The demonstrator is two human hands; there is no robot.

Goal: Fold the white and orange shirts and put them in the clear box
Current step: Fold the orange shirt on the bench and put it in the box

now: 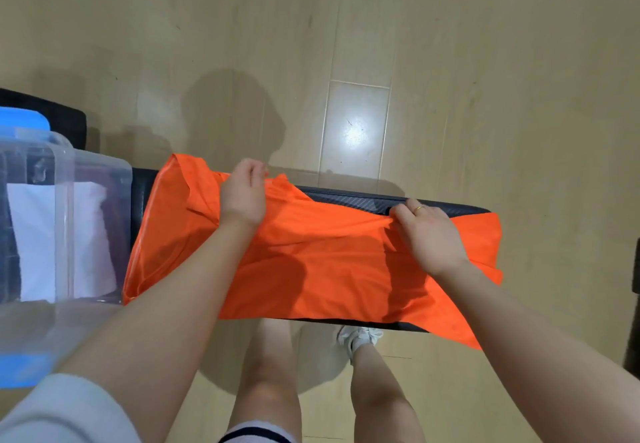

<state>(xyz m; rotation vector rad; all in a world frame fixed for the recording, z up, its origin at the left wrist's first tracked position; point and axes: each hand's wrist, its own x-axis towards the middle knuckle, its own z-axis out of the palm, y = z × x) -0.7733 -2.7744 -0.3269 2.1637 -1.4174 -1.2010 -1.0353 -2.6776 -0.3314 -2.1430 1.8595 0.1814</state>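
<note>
An orange shirt (322, 266) lies spread across a black bench (374, 198), its right end hanging over the front edge. My left hand (244, 193) pinches the shirt's far edge near the left. My right hand (429, 235) grips a bunched fold of the fabric further right, a gold ring on one finger. The clear box (65, 221) stands at the left end of the bench. A folded white shirt (34, 235) lies inside it.
The clear box has blue handles (24, 120) at its far and near sides. The bench stands on a pale wooden floor (346, 44). My bare legs and a white shoe (360, 337) show below the bench. A dark object (635, 304) sits at the right edge.
</note>
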